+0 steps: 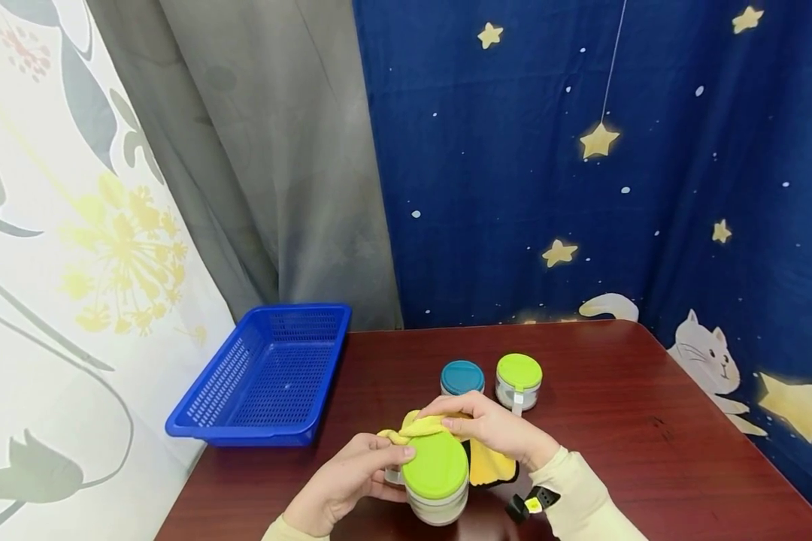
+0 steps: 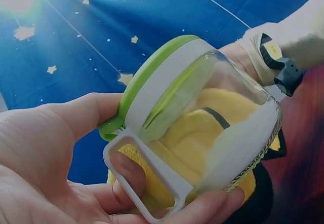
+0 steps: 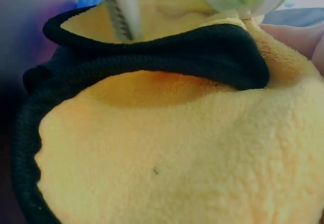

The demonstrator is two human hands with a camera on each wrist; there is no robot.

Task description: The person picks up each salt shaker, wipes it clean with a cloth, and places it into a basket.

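My left hand [image 1: 352,477] grips a clear glass jar [image 1: 440,509] with a green lid and a white handle. In the left wrist view the jar [image 2: 248,110] is tilted, with the thumb at the lid's edge and fingers around the handle [image 2: 144,181] and under the base. A yellow cloth [image 1: 492,464] with black edging is held by my right hand [image 1: 497,430], bunched against the jar's far side by the lid. Loose folds of the cloth [image 3: 167,153] fill the right wrist view and hide most of the right hand there.
Behind the hands stand a teal-lidded jar [image 1: 462,376], partly hidden by the right hand, and another green-lidded jar [image 1: 519,376] with a handle. A blue plastic basket [image 1: 237,434] sits at the table's left. Curtains hang beyond the dark red table [image 1: 649,436].
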